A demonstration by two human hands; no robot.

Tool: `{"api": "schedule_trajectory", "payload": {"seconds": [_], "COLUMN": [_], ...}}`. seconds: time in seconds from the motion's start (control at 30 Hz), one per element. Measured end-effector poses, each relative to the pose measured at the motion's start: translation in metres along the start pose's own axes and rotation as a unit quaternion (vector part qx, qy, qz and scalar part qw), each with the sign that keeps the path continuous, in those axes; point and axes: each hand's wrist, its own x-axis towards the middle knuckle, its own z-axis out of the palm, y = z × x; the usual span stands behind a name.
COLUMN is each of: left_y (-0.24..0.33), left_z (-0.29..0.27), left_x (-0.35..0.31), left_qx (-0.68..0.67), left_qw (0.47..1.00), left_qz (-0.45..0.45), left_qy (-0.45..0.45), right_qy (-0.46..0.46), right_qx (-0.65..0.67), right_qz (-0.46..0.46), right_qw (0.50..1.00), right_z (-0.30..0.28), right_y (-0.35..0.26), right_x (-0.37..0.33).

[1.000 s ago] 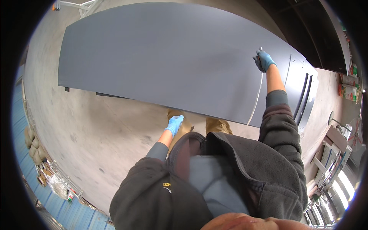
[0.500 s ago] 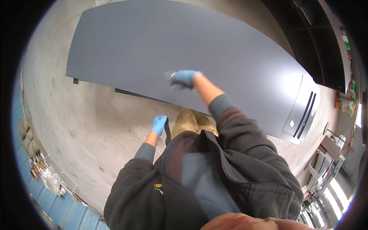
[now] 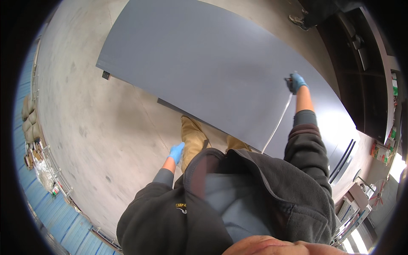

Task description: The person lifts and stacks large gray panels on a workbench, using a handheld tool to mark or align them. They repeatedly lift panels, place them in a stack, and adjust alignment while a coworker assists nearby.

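A large flat dark-grey panel (image 3: 204, 63) stretches in front of me, tilted from upper left to lower right. Over its right part is my right hand (image 3: 297, 82) in a blue glove, closed around a small dark hand tool (image 3: 290, 81) whose exact kind I cannot make out. A thin white line (image 3: 278, 123) runs from this hand to the panel's near edge by my jacket; I cannot tell whether it is a cord or a strip. My left hand (image 3: 176, 153), also blue-gloved, hangs beside my left leg with fingers curled; nothing shows in it.
Dark cabinet-like furniture (image 3: 361, 85) stands at the far right, with another person's shoe (image 3: 298, 22) beside it. Two black slots (image 3: 343, 161) mark the panel's right end. Stuffed sacks (image 3: 30, 121) lie at the far left; a fan (image 3: 378, 193) stands at right.
My right hand has swept right across the panel, and the white line now shows below it. My view has shifted; the black strap near my left hand no longer shows. A person's shoe has appeared.
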Motion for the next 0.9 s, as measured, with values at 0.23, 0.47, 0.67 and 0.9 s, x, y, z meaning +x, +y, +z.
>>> {"api": "schedule_trajectory", "payload": {"seconds": [0.23, 0.47, 0.67, 0.9], "left_y": [0.183, 0.312, 0.355, 0.355], "left_z": [-0.086, -0.148, -0.155, -0.156], "left_x": [0.095, 0.131, 0.144, 0.152], "left_qx": [0.055, -0.074, -0.008, 0.052], "left_qw": [0.995, 0.989, 0.974, 0.974], "left_qz": [0.080, 0.123, 0.214, 0.209], "left_qy": [0.026, 0.032, 0.072, 0.065], "right_qy": [-0.438, -0.367, 0.007, -0.378], "right_qx": [-0.624, -0.547, -0.194, -0.764], "right_qz": [-0.323, -0.270, -0.169, -0.373], "right_qw": [0.561, 0.702, 0.966, 0.366], "right_z": [0.430, 0.526, 0.440, 0.711], "right_y": [0.022, -0.056, -0.211, -0.129], "right_x": [-0.278, -0.254, -0.075, -0.313]}}
